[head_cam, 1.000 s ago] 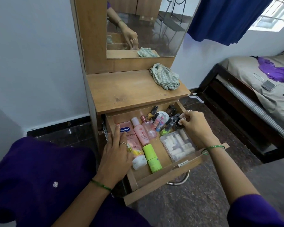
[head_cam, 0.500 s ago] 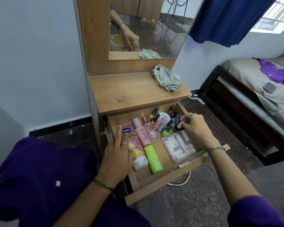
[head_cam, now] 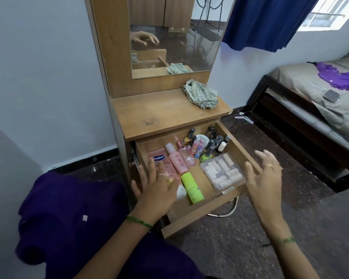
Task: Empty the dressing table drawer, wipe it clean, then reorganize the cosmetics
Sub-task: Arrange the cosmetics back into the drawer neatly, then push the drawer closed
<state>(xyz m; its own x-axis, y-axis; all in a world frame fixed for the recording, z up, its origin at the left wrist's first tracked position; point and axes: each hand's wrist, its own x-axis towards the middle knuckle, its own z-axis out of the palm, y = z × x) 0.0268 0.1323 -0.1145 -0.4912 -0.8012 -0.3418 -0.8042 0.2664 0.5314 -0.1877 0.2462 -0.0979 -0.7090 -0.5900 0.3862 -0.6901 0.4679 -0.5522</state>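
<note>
Head view: I judge the reorganizing nearly done, since the drawer stands pulled out at 6 o'clock below the tabletop, cosmetics lined up inside. Next I would push it closed. My left hand lies spread over the Vaseline tube; my right hand hovers at 3 o'clock, splayed, holding nothing.

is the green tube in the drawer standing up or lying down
Lying down. The green tube rests on its side on the drawer floor, lengthwise front to back, between the pink bottles and the clear box.
</note>
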